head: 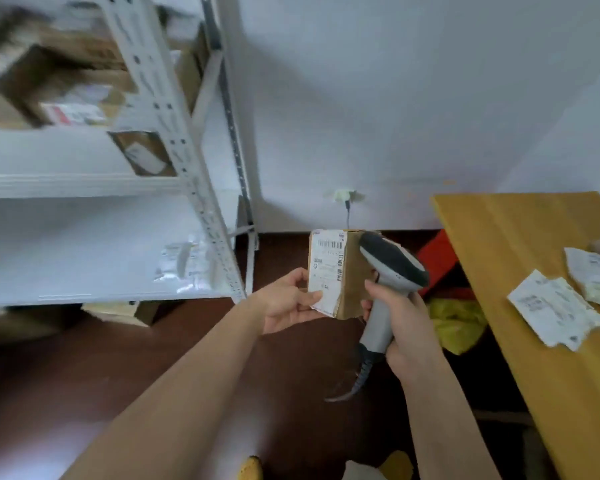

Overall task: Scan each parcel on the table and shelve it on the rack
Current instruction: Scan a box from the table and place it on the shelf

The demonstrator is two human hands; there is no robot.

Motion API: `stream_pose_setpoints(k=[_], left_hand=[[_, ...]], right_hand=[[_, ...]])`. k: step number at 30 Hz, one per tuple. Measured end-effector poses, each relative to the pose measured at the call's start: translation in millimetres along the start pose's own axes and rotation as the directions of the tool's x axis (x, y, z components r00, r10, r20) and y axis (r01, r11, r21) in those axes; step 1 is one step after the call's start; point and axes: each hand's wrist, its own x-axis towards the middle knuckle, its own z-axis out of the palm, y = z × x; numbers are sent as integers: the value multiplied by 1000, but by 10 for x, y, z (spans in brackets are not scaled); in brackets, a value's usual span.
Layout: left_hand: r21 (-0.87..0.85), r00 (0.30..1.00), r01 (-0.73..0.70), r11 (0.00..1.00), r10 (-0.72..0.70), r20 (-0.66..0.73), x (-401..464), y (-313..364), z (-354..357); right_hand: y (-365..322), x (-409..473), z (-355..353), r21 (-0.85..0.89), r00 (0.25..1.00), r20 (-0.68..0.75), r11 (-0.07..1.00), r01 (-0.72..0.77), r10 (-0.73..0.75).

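I hold a small cardboard parcel [352, 275] in my left hand [291, 303], thumb laid across the lower edge of its white shipping label [328, 268] and the remaining fingers curled beneath the box, so that the barcode near the top of the label stays uncovered and faces up toward me. The parcel is off the table, held in mid-air over the dark floor [118, 375], between the rack on the left and the table on the right. My right hand [400, 317] is wrapped closed round the grey handle of the barcode scanner [390, 268], whose dark head sits just beside the parcel's right face, close enough that the two appear to touch; I cannot tell whether a finger is on the trigger. I judge the head is not yet squared to the label, so the scan looks pending. The white metal rack [174, 140] stands at left, with blurred cartons on its upper level and a clear packet [184, 268] on a lower shelf; open shelf surface lies near enough to receive this parcel. On the wooden table [499, 237] at right lie flat white-labelled parcels [558, 313], which I judge still await scanning. A yellow bag [458, 323] sits on the floor under the table edge.
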Motion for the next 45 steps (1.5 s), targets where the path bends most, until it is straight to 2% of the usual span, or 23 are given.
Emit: stream_pose_setpoints(k=[4,8,15,20,22,26,32,35,36,38,40,41,43,45], left_hand=[[-74,968,-144,987,125,-215,-976,517,-1108],[-101,902,-266,959,210,-377,-1790,816,-1845],[-7,742,-402,916,321,-589,-2250,1505,-2498],[216,577,-446,869,463,-673,-2017,2303,-2644],[321,546,-384,866,493,-677,-1856,2580,-2633],[503,586,-208,839,519,-622,-1496,2944,-2586],[439,661,-215,872,461,-592,-1245,3106,-2633],[463,684,-177,868,447,-577,-1283,3068,-2688],[498,660,-152,854,463,-591,-1302,3047,-2693],[582,555,-107,806,534,-637,-1333,2996,-2687],[617,438,-136,775,606,-664,-1373,2942,-2652],[617,403,-178,766,629,-665,-1404,2911,-2614],[647,369,-265,715,695,-617,-1475,2822,-2501],[735,312,-337,588,806,-502,-1526,2690,-2339]], right_hand=[[266,-295,1300,-146,957,288,989,12,31],[470,-611,2286,-222,890,455,973,66,44],[499,-604,3211,-268,847,532,951,155,12],[307,-315,3740,-247,853,522,953,178,-24],[205,-182,3917,-237,849,526,952,195,-42],[23,48,4153,-239,844,529,940,242,-83],[-47,225,4184,-224,856,503,939,261,-118],[-15,202,4152,-216,869,477,941,262,-132],[1,175,4135,-206,873,469,944,259,-137],[34,87,4076,-177,879,451,951,255,-152],[69,-36,3984,-158,893,419,956,248,-162],[86,-104,3926,-151,905,392,959,239,-164],[120,-242,3786,-140,930,328,965,222,-166],[155,-387,3604,-127,940,291,967,223,-179]])
